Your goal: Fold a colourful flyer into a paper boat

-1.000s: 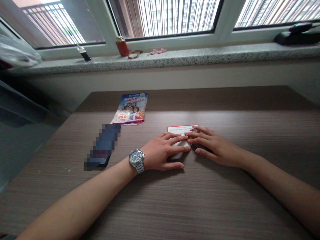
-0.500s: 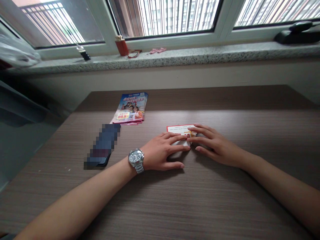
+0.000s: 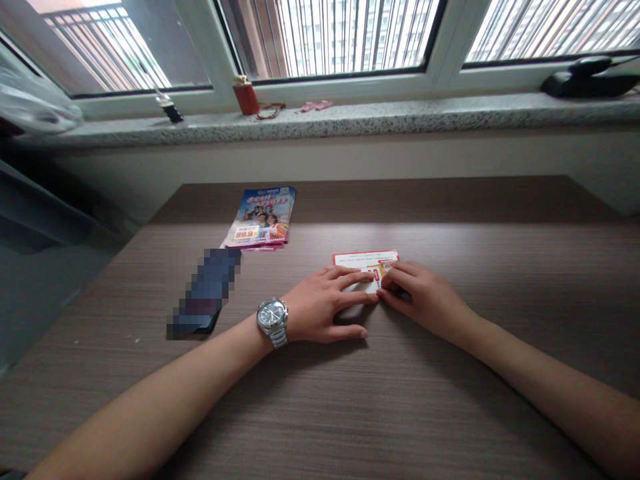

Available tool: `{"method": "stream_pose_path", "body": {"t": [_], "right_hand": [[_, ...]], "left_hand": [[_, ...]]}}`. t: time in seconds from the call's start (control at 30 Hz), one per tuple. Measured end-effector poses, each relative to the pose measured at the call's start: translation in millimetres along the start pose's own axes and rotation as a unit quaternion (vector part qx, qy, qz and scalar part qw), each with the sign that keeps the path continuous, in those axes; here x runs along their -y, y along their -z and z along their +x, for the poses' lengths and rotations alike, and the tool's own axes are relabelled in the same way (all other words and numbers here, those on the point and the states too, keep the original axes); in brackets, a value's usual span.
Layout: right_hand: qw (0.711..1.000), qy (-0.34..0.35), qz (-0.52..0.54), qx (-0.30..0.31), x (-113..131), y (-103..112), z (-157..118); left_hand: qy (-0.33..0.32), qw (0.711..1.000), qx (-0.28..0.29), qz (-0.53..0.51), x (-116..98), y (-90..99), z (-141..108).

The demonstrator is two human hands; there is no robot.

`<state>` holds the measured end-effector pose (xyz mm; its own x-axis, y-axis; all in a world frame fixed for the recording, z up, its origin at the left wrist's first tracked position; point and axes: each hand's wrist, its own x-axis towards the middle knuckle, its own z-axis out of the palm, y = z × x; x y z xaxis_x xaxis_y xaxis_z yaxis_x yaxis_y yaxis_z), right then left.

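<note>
card (image 3: 366, 259) under left fingers (image 3: 355, 300), right fingers (image 3: 399, 303) perhaps pinching

Your card (image 3: 366, 261), white with a thin red border, lies face up on the wood-grain table (image 3: 380, 400), set in from the far edge and roughly midway between the two far corners. Its far side runs nearly parallel to that edge. Small print lines its far part; yellow-orange and red printing fills the right. Your left hand (image 3: 323, 303), fingers spread, covers its near-left portion; your right hand (image 3: 433, 293), fingers curled, meets its near-right corner, any grip unclear.
</note>
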<state>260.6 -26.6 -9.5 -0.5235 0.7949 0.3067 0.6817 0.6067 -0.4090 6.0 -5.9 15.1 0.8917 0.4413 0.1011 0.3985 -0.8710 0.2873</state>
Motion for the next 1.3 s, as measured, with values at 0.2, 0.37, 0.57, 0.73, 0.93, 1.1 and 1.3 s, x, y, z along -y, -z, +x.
{"method": "stream_pose_path", "body": {"t": [0.2, 0.37, 0.57, 0.73, 0.93, 1.1, 1.3], "right_hand": [[1.0, -0.029, -0.01, 0.001, 0.5, -1.9, 3.8], [0.999, -0.048, -0.001, -0.006, -4.0, -1.4, 5.7], [0.994, -0.104, -0.016, -0.035, -22.8, 6.4, 8.0], [0.989, -0.123, -0.04, -0.066, -38.8, 10.6, 9.8], [0.984, -0.144, -0.051, -0.092, -49.1, 13.8, 8.5], [0.985, -0.141, -0.025, -0.094, -43.4, 16.6, 4.3], [0.996, -0.049, 0.038, -0.063, -24.5, 11.6, 3.1]], "left_hand": [[0.003, 1.0, 0.004, 0.0, -0.1, -0.1, -0.2], [0.005, 1.0, 0.012, 0.002, -0.1, 0.5, 0.2], [0.003, 1.0, 0.008, -0.006, 0.7, -0.6, -0.1], [0.0, 1.0, 0.004, -0.013, 0.5, -0.1, -0.4], [0.002, 1.0, 0.008, -0.014, -0.5, 1.5, -0.2], [0.004, 1.0, 0.011, -0.011, -0.5, 2.1, 0.1], [0.001, 1.0, 0.012, -0.012, 0.9, 1.4, -0.2]]}}
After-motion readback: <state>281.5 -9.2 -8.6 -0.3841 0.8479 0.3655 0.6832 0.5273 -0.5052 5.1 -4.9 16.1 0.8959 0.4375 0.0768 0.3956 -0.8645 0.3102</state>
